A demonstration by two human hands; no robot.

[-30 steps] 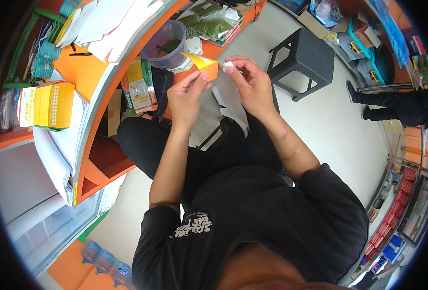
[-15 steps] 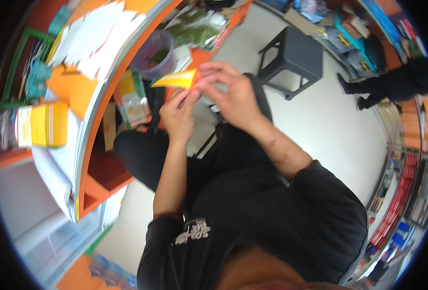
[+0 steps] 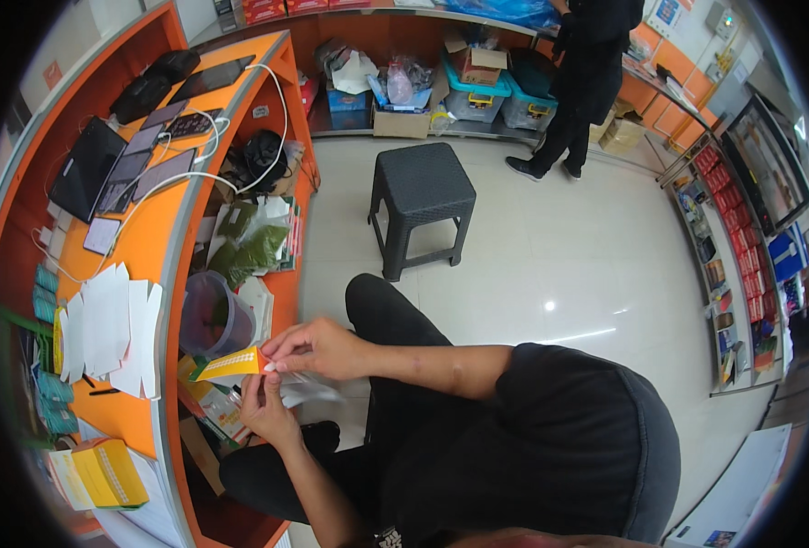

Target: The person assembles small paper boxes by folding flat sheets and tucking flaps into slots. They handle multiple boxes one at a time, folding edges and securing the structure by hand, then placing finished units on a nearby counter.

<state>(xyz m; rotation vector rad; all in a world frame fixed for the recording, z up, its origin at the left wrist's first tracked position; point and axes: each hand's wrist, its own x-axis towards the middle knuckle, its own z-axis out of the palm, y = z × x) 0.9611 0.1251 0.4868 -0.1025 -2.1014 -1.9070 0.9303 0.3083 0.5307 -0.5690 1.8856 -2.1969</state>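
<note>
Both my hands hold a slim yellow piece of packaging point(image 3: 226, 364) with an orange end, which looks like a small folding carton. My right hand point(image 3: 325, 350) pinches its orange end from above, where a bit of white shows at the fingertips. From below, my left hand point(image 3: 272, 416) grips the same end between thumb and fingers. The yellow part sticks out to the left, over the edge of the shelf under the orange counter point(image 3: 153, 274). Just right of my left hand, a pale see-through shape point(image 3: 315, 393) is blurred.
On the counter lie flat white card pieces point(image 3: 107, 315), a yellow box point(image 3: 110, 473), and several phones and tablets with cables. A clear bucket point(image 3: 214, 315) stands on the lower shelf. Ahead is a dark plastic stool point(image 3: 423, 187); another person point(image 3: 587, 82) stands at the back.
The view has swung up and to the right, so more of the counter and room shows. My hands keep hold of the yellow packaging, with both sets of fingers now closer together at its orange end.
</note>
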